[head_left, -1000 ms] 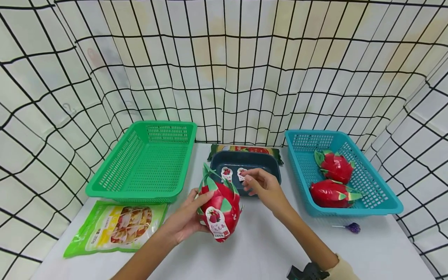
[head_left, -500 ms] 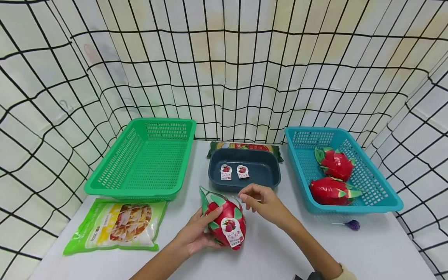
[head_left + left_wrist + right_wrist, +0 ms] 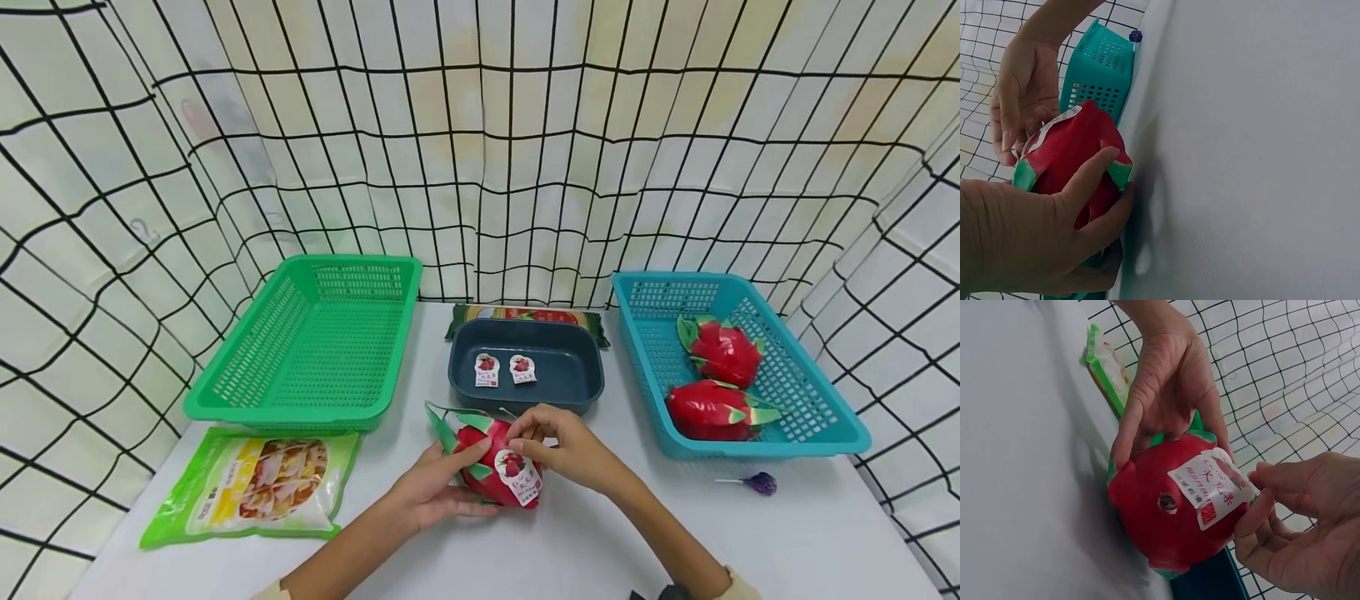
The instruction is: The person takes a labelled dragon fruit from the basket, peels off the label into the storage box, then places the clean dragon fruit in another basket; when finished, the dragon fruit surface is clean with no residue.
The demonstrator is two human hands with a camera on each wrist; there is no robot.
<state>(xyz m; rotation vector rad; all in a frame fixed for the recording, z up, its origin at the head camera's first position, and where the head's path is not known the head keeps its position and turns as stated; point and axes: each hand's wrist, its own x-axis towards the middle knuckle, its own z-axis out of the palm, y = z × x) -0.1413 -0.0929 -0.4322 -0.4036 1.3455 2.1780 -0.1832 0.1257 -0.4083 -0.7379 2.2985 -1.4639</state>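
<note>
A red dragon fruit (image 3: 480,446) with green leaf tips, possibly artificial, is gripped from the left side by my left hand (image 3: 442,492), thumb on top and fingers beneath. On its skin sits a white printed label (image 3: 1210,487) with a dragon fruit picture. Thumb and forefinger of my right hand (image 3: 562,446) pinch at the edge of that label; the exact contact is partly hidden. In the left wrist view the label shows only edge-on. Just beyond the hands is a dark blue tray (image 3: 570,362) with two similar labels (image 3: 487,371) lying in it.
A green basket (image 3: 300,412) stands at the left, with a bag of food (image 3: 262,487) before it. At the right, a blue basket (image 3: 750,448) holds two dragon fruits (image 3: 723,354). A lollipop (image 3: 761,483) lies before it. A long packet (image 3: 540,314) lies behind the tray.
The left hand has brought the dragon fruit down and to the right, away from the tray. My right hand has come back from above the tray to the fruit's label.
</note>
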